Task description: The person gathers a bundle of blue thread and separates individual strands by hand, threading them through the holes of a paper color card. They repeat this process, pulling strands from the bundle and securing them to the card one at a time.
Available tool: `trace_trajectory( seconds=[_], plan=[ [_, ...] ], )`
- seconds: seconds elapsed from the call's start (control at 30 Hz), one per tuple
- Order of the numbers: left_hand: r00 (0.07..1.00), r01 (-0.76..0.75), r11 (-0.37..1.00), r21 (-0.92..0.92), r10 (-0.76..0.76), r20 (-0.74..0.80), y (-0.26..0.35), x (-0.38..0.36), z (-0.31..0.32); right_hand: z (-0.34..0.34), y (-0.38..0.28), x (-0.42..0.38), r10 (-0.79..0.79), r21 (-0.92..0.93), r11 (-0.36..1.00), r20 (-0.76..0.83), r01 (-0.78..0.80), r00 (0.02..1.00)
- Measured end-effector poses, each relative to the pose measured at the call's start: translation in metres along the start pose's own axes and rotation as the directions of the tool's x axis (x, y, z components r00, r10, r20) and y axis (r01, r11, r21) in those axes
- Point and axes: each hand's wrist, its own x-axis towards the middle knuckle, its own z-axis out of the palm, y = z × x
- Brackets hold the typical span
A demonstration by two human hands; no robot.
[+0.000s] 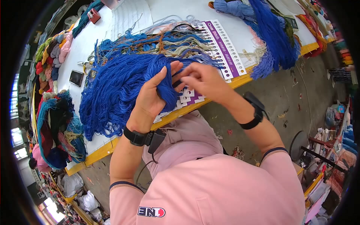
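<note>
A large hank of bright blue embroidery thread (112, 93) lies spread over the near part of the table. Its right end passes through my left hand (150, 93), which holds the strands between thumb and fingers. Close beside those fingertips is my right hand (206, 80), its fingers bent and drawn together; whether a fine strand is pinched there is too small to make out. Just beyond both hands lies a purple and white punched card (225, 48) with threads in several colours (161, 43) looped through its holes. More punched cards (191, 97) show partly beneath the blue thread.
The white table (161, 11) has a yellow edge (101, 152) facing me. A phone-like black device (76, 78) and a small red object (93, 15) lie at left. Coloured hanks (56, 131) hang over the left end; blue hanks (272, 37) drape over the right edge.
</note>
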Motion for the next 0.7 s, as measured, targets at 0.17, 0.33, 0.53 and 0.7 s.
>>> trace_trajectory(
  seconds=[0.17, 0.33, 0.53, 0.7],
  plan=[
    [1.000, -0.026, 0.998, 0.055, 0.026, -0.001, 0.003, -0.008, -0.005, 0.031, 0.009, 0.007, 0.178, 0.445, 0.866, 0.149, -0.227, 0.973],
    [0.999, -0.026, 0.999, 0.042, 0.027, -0.026, -0.001, -0.011, 0.000, 0.032, 0.002, -0.003, 0.168, 0.530, 0.826, 0.092, -0.191, 0.981],
    [0.992, -0.082, 0.997, 0.001, 0.082, -0.094, 0.000, -0.011, 0.004, 0.034, 0.006, -0.006, 0.158, 0.577, 0.799, 0.075, -0.172, 0.985],
    [0.988, -0.127, 0.969, 0.214, 0.143, -0.063, -0.003, -0.015, -0.001, 0.029, 0.014, -0.015, 0.209, 0.647, 0.714, 0.169, -0.269, 0.963]
  ],
)
